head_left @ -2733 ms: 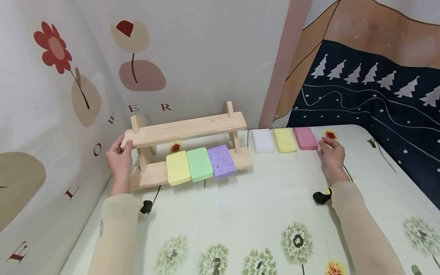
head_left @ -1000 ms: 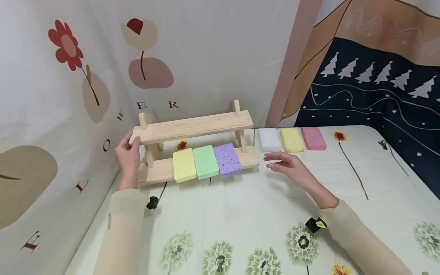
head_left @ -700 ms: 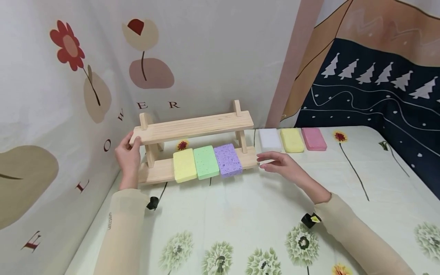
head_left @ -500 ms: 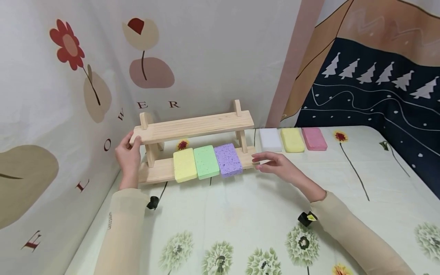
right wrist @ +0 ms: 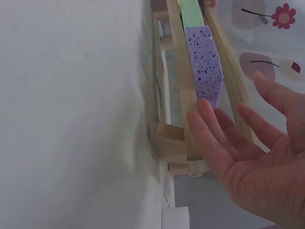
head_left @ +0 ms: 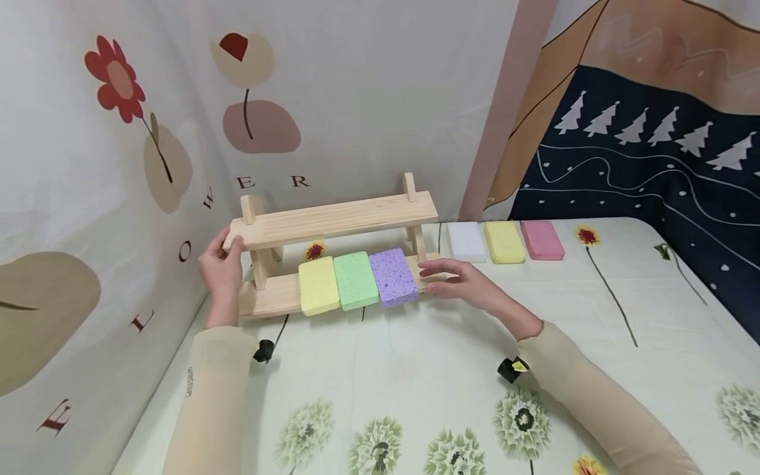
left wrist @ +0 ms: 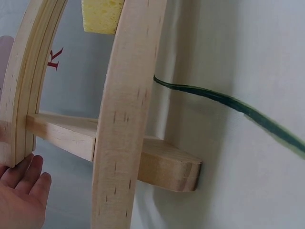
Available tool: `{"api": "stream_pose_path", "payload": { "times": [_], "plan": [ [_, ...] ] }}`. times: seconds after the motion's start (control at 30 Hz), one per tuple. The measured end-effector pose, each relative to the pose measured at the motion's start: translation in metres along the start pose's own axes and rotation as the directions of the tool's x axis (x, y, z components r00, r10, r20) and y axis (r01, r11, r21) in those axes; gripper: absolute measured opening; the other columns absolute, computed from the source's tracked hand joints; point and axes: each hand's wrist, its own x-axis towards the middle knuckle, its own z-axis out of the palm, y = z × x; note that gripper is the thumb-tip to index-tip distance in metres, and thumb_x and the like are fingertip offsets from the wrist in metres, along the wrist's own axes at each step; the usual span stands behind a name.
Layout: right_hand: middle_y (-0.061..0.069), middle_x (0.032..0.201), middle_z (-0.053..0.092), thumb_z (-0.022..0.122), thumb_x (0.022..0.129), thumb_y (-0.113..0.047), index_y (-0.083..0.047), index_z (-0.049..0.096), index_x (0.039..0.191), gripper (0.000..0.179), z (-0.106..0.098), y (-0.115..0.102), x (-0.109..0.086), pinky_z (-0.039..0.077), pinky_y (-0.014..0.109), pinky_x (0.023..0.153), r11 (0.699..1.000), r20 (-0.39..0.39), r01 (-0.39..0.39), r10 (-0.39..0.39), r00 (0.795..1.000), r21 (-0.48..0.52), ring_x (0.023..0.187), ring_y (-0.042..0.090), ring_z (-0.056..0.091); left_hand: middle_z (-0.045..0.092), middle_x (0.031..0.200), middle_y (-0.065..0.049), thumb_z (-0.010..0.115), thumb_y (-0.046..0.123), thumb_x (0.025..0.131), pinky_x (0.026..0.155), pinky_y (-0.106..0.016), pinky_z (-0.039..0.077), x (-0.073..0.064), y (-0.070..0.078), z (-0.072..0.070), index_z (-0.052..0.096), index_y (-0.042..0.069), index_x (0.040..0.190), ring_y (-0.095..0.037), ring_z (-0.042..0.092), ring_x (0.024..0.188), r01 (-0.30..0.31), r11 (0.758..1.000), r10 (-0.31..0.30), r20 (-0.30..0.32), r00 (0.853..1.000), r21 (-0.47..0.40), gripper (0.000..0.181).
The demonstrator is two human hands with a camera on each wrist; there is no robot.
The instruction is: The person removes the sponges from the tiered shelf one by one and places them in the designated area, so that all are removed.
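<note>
A two-tier wooden rack (head_left: 332, 218) stands against the back wall. My left hand (head_left: 221, 280) grips the left end of its upper board, thumb on top; the left wrist view shows the fingers (left wrist: 35, 176) at the board's end. On the lower board a yellow sponge (head_left: 318, 285), a green sponge (head_left: 356, 280) and a speckled purple sponge (head_left: 394, 277) lean side by side. My right hand (head_left: 469, 285) is over the lower board's right end, fingers spread and holding nothing. In the right wrist view its fingertips are right by the purple sponge (right wrist: 206, 62).
Right of the rack, a white sponge (head_left: 466, 242), a yellow sponge (head_left: 505, 242) and a pink sponge (head_left: 543, 240) lie in a row on the flower-printed tablecloth (head_left: 380, 369). Printed cloth walls (head_left: 368, 99) rise behind and at the left, close to the rack.
My right hand has moved left from beside the pink sponge, past the white one, to the lower board's right end near the purple sponge. My left hand keeps its grip.
</note>
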Motion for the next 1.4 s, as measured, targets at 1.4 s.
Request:
{"api": "stream_pose_path", "payload": {
  "times": [1.4],
  "plan": [
    [0.021,0.139,0.056,0.066,0.096,-0.011,-0.005,0.054,0.141,0.047,0.020,-0.004,0.009,0.061,0.039,0.086,0.992,-0.122,-0.119,0.122,0.985,0.037,0.110,0.025,0.064,0.055,0.148,-0.006,0.059,0.034,0.099,0.111,-0.026,0.045,-0.003,-0.001,0.001,0.054,0.017,0.144,-0.012,0.057,0.129,-0.027,0.999,0.027,-0.001,1.000,0.025,0.048]
  ]
}}
